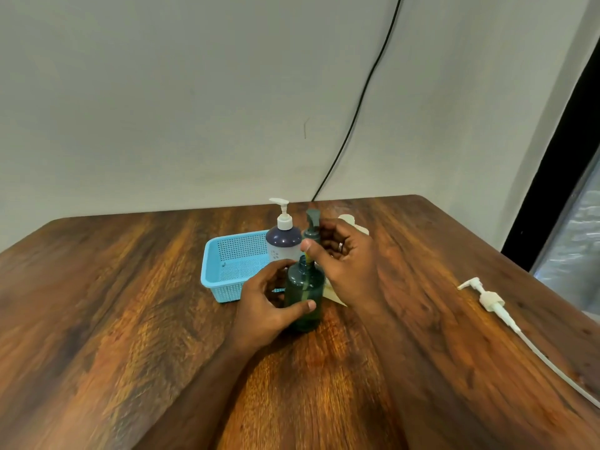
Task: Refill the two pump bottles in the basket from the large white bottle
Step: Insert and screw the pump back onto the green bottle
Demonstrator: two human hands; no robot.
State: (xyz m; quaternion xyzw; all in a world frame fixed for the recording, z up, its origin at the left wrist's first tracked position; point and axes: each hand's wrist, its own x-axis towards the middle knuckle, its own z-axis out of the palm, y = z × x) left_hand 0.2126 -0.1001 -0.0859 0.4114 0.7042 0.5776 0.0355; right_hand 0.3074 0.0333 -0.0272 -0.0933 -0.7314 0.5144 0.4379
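Pump removal from the green pump bottle (pixel 305 295) looks underway: left hand (pixel 276 303) wraps it on the table, just before the blue basket (pixel 227 267); right hand (pixel 344 254) pinches the green pump head (pixel 312 227), its tube still inside. Next, lift straight up.

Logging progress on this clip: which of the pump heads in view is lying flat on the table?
The white pump head with its long tube, lying on the table at right. The other white pump stands on the dark bottle; the right hand holds the green pump.
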